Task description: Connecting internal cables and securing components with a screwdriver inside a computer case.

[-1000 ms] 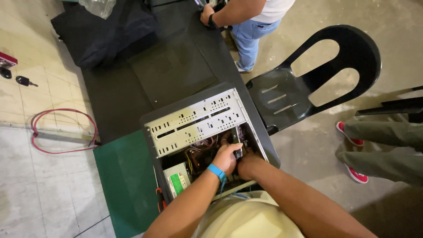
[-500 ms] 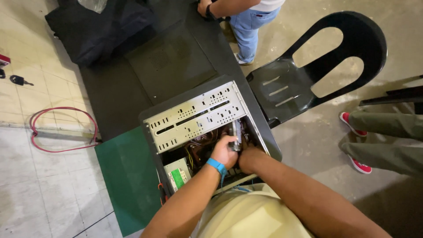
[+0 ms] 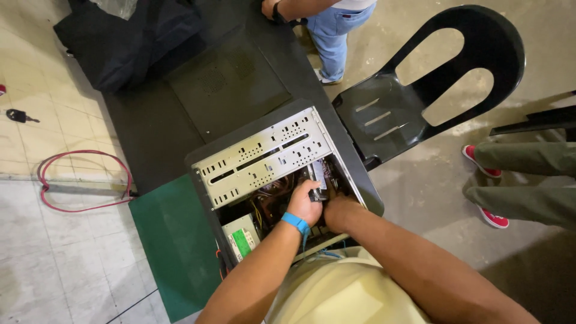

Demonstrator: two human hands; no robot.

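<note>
Dark table (image 3: 150, 129): right hand (image 3: 337, 210) half-hidden inside computer case (image 3: 264, 156).

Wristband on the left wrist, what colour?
Blue: the wristband sits just behind the left hand; the head view shows it clearly.

The open computer case (image 3: 282, 174) has a drive cage (image 3: 264, 156) of bare, dull grey metal with punched holes. The black chair (image 3: 420, 84) is smooth plastic with a light shine. The table (image 3: 156, 126) looks matt and dark. The black bag (image 3: 129, 39) is soft cloth. The wristband (image 3: 296, 223) looks like smooth blue rubber.
</note>
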